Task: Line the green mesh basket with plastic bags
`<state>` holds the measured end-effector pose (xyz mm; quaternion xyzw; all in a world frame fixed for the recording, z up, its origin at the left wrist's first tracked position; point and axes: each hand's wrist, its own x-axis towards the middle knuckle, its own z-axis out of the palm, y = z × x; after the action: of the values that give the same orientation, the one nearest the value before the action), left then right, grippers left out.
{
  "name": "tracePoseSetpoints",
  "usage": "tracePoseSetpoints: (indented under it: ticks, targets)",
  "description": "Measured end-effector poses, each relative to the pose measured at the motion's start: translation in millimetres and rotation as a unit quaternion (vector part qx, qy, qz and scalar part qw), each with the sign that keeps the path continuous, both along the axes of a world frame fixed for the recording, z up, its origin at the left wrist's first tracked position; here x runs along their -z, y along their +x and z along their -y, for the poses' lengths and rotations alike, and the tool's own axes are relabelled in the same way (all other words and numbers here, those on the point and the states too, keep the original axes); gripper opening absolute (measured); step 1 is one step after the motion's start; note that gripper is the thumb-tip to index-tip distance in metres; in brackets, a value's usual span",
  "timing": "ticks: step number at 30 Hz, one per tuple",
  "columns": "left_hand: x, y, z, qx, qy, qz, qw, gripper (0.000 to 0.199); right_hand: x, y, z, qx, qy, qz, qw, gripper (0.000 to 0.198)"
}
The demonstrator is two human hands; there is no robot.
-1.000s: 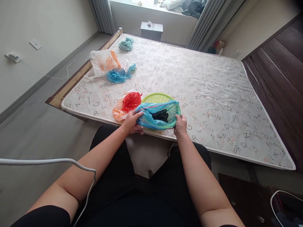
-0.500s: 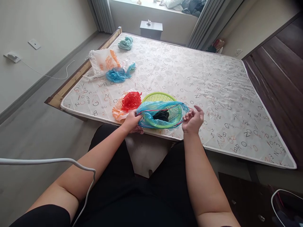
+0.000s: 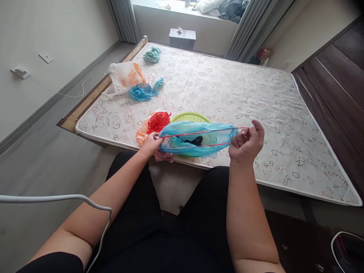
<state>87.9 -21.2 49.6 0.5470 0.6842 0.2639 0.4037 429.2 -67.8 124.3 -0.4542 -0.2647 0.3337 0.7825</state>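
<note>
Stretched between my hands is a thin blue drawstring plastic bag (image 3: 210,129) with a red string along its mouth. My left hand (image 3: 152,147) is closed on the bag's left edge and string. On the other side, my right hand (image 3: 247,142) pinches the red drawstring and the right end of the mouth. Something black (image 3: 195,141) shows inside the bag. A light green plastic basket (image 3: 190,116) is behind and partly inside or under the bag; which, I cannot tell. Close to my left hand lies a crumpled red plastic bag (image 3: 159,122) on an orange-and-white plastic bag (image 3: 141,133).
Everything lies on a letter-printed mattress (image 3: 227,91). Toward its far left are a white plastic bag (image 3: 125,77), a crumpled blue bag (image 3: 140,92) and a teal cloth bundle (image 3: 152,55). A white cable (image 3: 57,198) crosses my left arm. A nightstand (image 3: 182,35) stands beyond.
My right hand has moved right, pulling the string out. The bag's mouth is now wider sideways and narrower, covering more of the basket. My left hand has shifted slightly left.
</note>
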Motion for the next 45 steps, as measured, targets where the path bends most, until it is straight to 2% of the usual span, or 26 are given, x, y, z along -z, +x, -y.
tracePoseSetpoints:
  ticks: [3,6,9,12,16,20,23,25,27,30,32,36,39,42,45]
  targets:
    - [-2.8,-11.3,-0.9,0.015,0.02,-0.034,0.999,0.047,-6.6,-3.7,2.7,-0.02,0.009,0.009,1.0,0.03]
    - [-10.9,-20.9,0.9,0.057,0.038,-0.035,0.997,0.034,-11.2,-10.4,2.0,-0.027,0.002,0.02,0.999,0.031]
    - [-21.2,-28.8,0.4,0.045,0.035,0.055,0.997,0.038,-10.1,-13.8,-1.4,-0.027,-0.004,0.025,0.999,0.033]
    - [-31.8,-37.9,-3.6,0.037,0.049,0.163,0.985,0.046,-1.0,-6.9,-7.7,-0.014,-0.006,0.003,1.0,0.038]
    - [-51.3,-44.3,-8.0,0.033,0.128,0.198,0.971,0.042,17.1,15.3,-24.3,0.002,-0.001,-0.053,0.999,0.034]
    - [-86.0,-26.2,-10.8,0.022,0.167,0.311,0.935,0.04,21.6,14.7,-46.5,0.0,-0.007,-0.048,0.999,0.022]
    - [-115.2,1.4,-17.6,0.05,0.184,0.373,0.908,0.044,5.9,-14.4,-53.5,-0.031,-0.041,-0.001,0.999,0.022]
    - [-129.2,21.5,-23.0,0.092,0.206,0.413,0.882,0.043,-11.0,-38.3,-48.6,-0.09,-0.067,0.071,0.991,0.023]
    - [-136.4,40.2,-26.3,0.128,0.234,0.442,0.857,0.043,-27.5,-56.6,-37.4,-0.196,-0.097,0.172,0.961,0.023]
    - [-135.0,62.7,-24.7,0.128,0.269,0.444,0.845,0.037,-44.0,-65.5,-18.5,-0.349,-0.137,0.283,0.883,0.024]
    - [-128.6,72.7,-21.0,0.108,0.275,0.439,0.849,0.032,-51.3,-60.9,-9.5,-0.37,-0.139,0.329,0.858,0.026]
    - [-111.1,80.6,-14.4,0.089,0.237,0.435,0.864,0.037,-71.0,-46.5,1.0,-0.272,-0.134,0.426,0.852,0.025]
    - [-98.0,80.6,-11.6,0.096,0.207,0.423,0.877,0.044,-90.2,-42.9,9.1,-0.212,-0.118,0.464,0.852,0.023]
    - [-88.7,80.9,-9.7,0.108,0.215,0.385,0.891,0.046,-104.7,-45.7,18.0,-0.183,-0.09,0.478,0.854,0.023]
    - [-87.1,83.6,-6.5,0.111,0.235,0.339,0.904,0.048,-112.7,-52.6,23.8,-0.194,-0.05,0.494,0.846,0.024]
